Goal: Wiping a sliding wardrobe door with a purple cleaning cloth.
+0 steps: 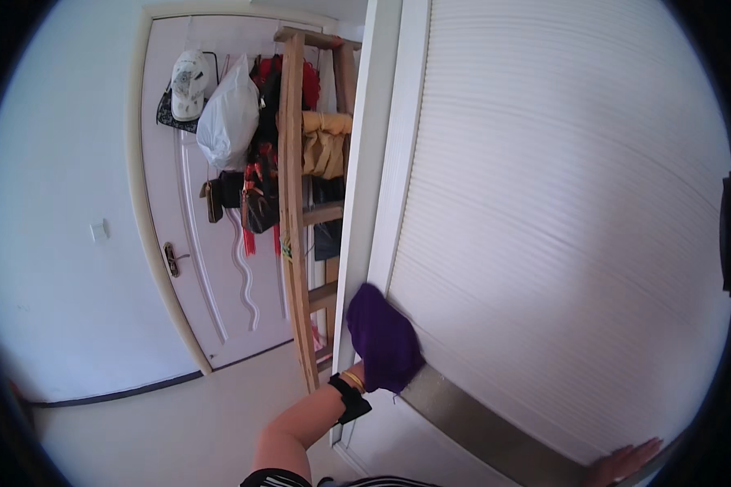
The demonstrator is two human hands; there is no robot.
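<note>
A purple cloth (pixel 385 341) covers my left hand (pixel 365 368), which presses it against the white frame edge of a ribbed white sliding door panel (pixel 524 213). The fingers are hidden under the cloth. A gold bangle and a black wrist strap (pixel 350 399) are on that wrist. Low at the right, my right hand (pixel 627 462) rests near the lower part of the ribbed panel, fingers extended, with nothing seen in it. A grey-brown band (pixel 481 420) crosses the door below the ribbed part.
A wooden stepladder (pixel 295 201) stands just left of the sliding door. Behind it, a white door (pixel 219 292) bears a cap (pixel 189 85), a white plastic bag (pixel 230 122) and several handbags. A light switch (pixel 98 231) is on the left wall. A dark object (pixel 729 234) shows at the far right.
</note>
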